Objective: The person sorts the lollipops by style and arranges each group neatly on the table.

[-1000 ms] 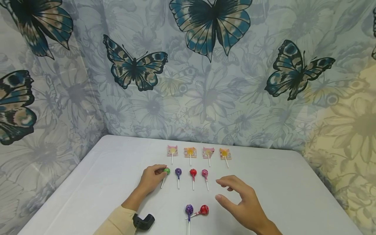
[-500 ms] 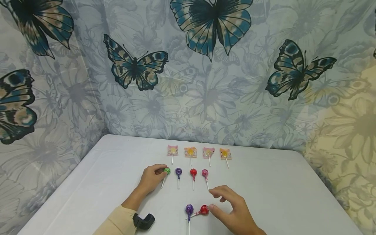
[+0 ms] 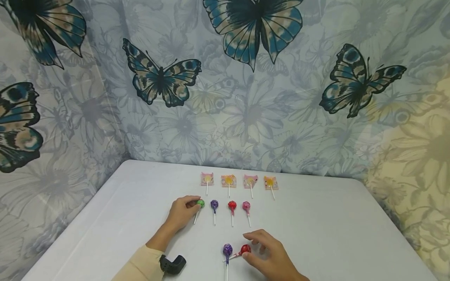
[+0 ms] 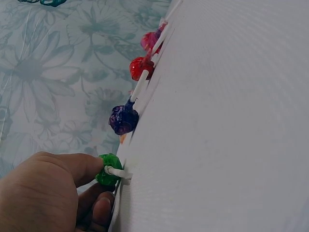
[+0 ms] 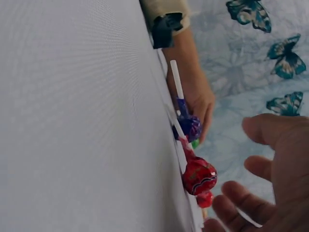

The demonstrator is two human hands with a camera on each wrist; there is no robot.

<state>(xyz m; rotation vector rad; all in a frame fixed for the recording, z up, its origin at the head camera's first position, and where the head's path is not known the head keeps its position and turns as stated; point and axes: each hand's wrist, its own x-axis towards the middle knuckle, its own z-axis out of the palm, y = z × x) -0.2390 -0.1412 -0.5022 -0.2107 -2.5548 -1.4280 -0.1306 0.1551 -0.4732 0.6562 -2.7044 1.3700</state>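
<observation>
My left hand (image 3: 183, 212) pinches a green-wrapped lollipop (image 4: 109, 169) by its head, at the left end of a row on the table. Beside it in that row lie a purple lollipop (image 3: 214, 204), a red lollipop (image 3: 232, 205) and a pink lollipop (image 3: 246, 205). Nearer the front, a second purple lollipop (image 3: 227, 249) lies over the stick of another red lollipop (image 5: 200, 177). My right hand (image 3: 268, 253) is at this front red lollipop, thumb and fingers apart, the thumb tip overlapping its head in the head view. In the right wrist view a gap shows between fingers and candy.
Behind the row lie several flat lollipops in clear printed wrappers, such as a pink one (image 3: 207, 179) and an orange one (image 3: 270, 182). A white-covered table (image 3: 334, 226) carries everything, with butterfly-patterned cloth (image 3: 253, 117) behind. A black band (image 3: 172, 265) circles the left wrist.
My right hand has moved left and toward the front, from beside the pink lollipop to the front red lollipop. My left hand has stayed on the green lollipop.
</observation>
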